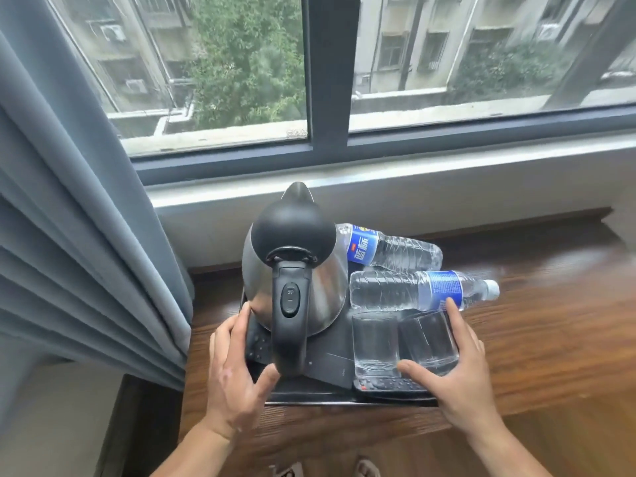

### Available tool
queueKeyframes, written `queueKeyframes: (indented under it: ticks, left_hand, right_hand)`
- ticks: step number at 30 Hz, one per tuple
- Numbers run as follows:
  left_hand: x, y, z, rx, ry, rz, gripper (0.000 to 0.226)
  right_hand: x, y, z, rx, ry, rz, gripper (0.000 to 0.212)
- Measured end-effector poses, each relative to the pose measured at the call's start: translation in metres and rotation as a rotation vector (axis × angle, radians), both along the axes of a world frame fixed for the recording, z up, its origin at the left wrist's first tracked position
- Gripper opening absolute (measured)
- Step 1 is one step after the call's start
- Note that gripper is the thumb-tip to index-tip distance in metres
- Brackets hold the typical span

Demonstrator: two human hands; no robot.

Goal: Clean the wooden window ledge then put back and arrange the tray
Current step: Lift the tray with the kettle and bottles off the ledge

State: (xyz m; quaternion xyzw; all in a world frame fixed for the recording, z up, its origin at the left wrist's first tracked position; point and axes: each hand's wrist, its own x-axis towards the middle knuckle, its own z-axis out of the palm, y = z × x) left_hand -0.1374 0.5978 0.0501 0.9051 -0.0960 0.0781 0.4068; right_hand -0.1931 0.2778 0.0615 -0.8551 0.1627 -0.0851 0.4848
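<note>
A black tray (pixel 309 398) sits on the wooden window ledge (pixel 550 325), close to the curtain. On it stand a steel kettle (pixel 327 287) with a black lid and handle, and two empty glasses (pixel 373 339) (pixel 428 339). Two water bottles (pixel 395 251) (pixel 406 291) lie on their sides, and a dark remote (pixel 389 385) lies at the front. My left hand (pixel 234 383) grips the tray's left edge, thumb near the kettle handle. My right hand (pixel 464 370) holds the right edge, thumb by the remote, index finger touching the nearer bottle.
A grey-blue curtain (pixel 69 235) hangs right beside the tray on the left. Behind the tray a pale grey sill (pixel 413 180) rises below the dark window frame (pixel 327 80). The ledge stretches on to the right. A sandalled foot (pixel 366 468) shows below the ledge.
</note>
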Motion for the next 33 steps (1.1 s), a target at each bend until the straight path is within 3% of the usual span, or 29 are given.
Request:
queueKeyframes:
  ticks: [5,14,28,33]
  left_hand:
    - [0.008,-0.032,0.024,-0.017,-0.059,-0.069,0.102]
    - [0.035,-0.084,0.04,-0.067,-0.02,-0.258,0.129]
    - [0.053,-0.153,0.04,-0.014,-0.05,-0.645,0.13]
    - [0.049,-0.194,0.029,0.017,0.033,-0.765,0.129]
  right_hand:
    - [-0.023,-0.024,0.023,-0.004,-0.042,-0.095,0.128]
    - [-0.061,-0.046,0.048,-0.077,-0.066,-0.319,0.128]
    - [-0.137,-0.035,0.039,-0.056,-0.022,-0.727,0.129]
    - [-0.164,-0.046,0.034,-0.04,0.014,-0.86,0.136]
